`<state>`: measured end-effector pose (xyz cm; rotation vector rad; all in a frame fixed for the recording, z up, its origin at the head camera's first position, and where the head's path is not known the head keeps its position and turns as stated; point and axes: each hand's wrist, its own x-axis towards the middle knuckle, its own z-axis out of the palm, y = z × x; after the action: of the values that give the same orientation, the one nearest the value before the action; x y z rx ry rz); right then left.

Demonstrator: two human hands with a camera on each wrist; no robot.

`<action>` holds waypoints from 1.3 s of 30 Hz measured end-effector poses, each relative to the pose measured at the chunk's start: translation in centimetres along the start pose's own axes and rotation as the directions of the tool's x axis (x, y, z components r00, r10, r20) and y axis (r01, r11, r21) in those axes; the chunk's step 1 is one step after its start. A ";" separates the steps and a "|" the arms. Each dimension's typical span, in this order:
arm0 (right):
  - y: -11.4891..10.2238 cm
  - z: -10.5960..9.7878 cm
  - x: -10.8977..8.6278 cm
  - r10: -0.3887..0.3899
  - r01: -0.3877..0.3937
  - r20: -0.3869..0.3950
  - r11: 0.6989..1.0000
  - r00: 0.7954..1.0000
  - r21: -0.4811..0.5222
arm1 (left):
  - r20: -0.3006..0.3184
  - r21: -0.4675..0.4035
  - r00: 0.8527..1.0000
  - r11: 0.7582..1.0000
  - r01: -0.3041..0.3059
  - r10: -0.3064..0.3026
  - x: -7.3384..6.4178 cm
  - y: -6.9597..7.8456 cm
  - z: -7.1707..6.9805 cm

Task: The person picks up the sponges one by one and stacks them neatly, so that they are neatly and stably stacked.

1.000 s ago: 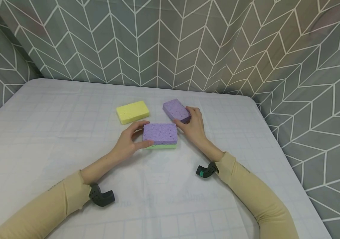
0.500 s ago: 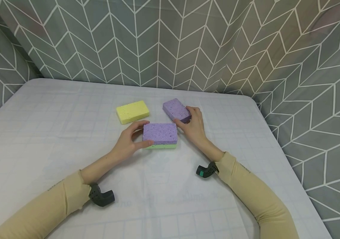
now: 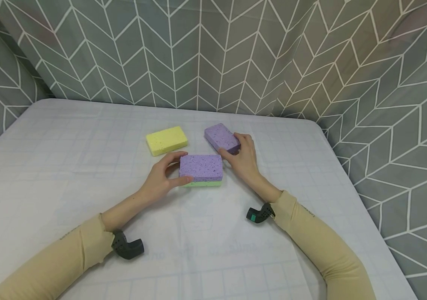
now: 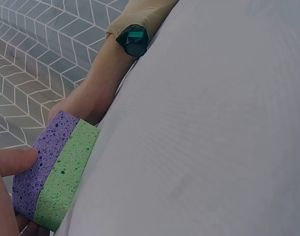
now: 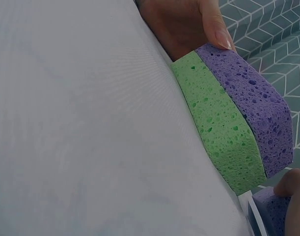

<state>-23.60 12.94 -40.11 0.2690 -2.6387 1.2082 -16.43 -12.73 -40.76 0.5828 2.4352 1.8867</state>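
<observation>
In the head view a purple sponge [image 3: 201, 166] lies flat on top of a green sponge [image 3: 207, 183], their edges nearly lined up. My left hand [image 3: 158, 174] holds this stack at its left end, thumb on the near side and fingers behind. The left wrist view shows the thumb against the purple layer, with the green sponge [image 4: 66, 174] beneath. Farther back and to the right, a second purple sponge [image 3: 220, 137] lies at an angle. My right hand [image 3: 245, 158] grips its near right end between thumb and fingers. Its underside is hidden.
A yellow sponge [image 3: 166, 141] lies behind my left hand, left of the second purple sponge. Everything rests on a white-covered table [image 3: 67, 166]. Grey patterned curtains [image 3: 183, 54] hang along the back and sides.
</observation>
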 end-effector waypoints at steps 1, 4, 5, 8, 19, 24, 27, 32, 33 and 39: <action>0.0 0.0 0.0 0.000 0.000 0.000 1.000 1.000 0.004 | 0.001 0.002 1.000 1.000 0.001 -0.001 0.0 0.0 0.0; 0.0 0.0 0.0 0.000 0.000 0.001 1.000 1.000 0.013 | 0.005 0.005 1.000 1.000 0.003 -0.003 0.0 0.1 0.0; 0.0 0.0 0.0 0.000 0.000 0.001 1.000 1.000 0.017 | 0.005 0.006 1.000 1.000 0.003 -0.003 0.0 0.2 0.0; 0.1 0.0 0.0 -0.004 0.004 -0.001 1.000 1.000 0.024 | 0.009 0.009 1.000 1.000 0.004 -0.004 -0.1 0.1 0.0; 0.2 0.0 0.0 -0.017 0.017 -0.010 0.999 1.000 0.033 | 0.008 0.008 1.000 1.000 0.001 -0.001 -0.1 0.1 0.0; 0.2 0.0 0.0 -0.016 0.017 -0.014 0.999 1.000 0.037 | 0.005 0.013 1.000 1.000 0.002 -0.003 0.0 0.1 0.0; 0.2 0.0 0.0 -0.015 0.016 -0.013 0.999 1.000 0.039 | 0.004 0.011 1.000 1.000 0.006 -0.006 0.0 0.2 0.0; 0.3 0.0 0.0 -0.014 0.015 -0.014 0.999 1.000 0.042 | 0.003 0.010 1.000 1.000 0.007 -0.007 -0.1 0.2 0.0; 0.3 0.0 0.0 -0.015 0.015 -0.015 0.999 1.000 0.042 | 0.003 0.010 1.000 1.000 0.008 -0.008 -0.1 0.2 0.0; 0.2 0.0 -0.1 -0.017 0.019 -0.022 0.998 1.000 0.054 | 0.005 0.011 1.000 1.000 0.004 -0.004 0.0 0.1 -0.1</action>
<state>-23.58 13.11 -40.30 0.2870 -2.5828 1.2714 -16.37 -12.77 -40.65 0.5815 2.4431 1.8693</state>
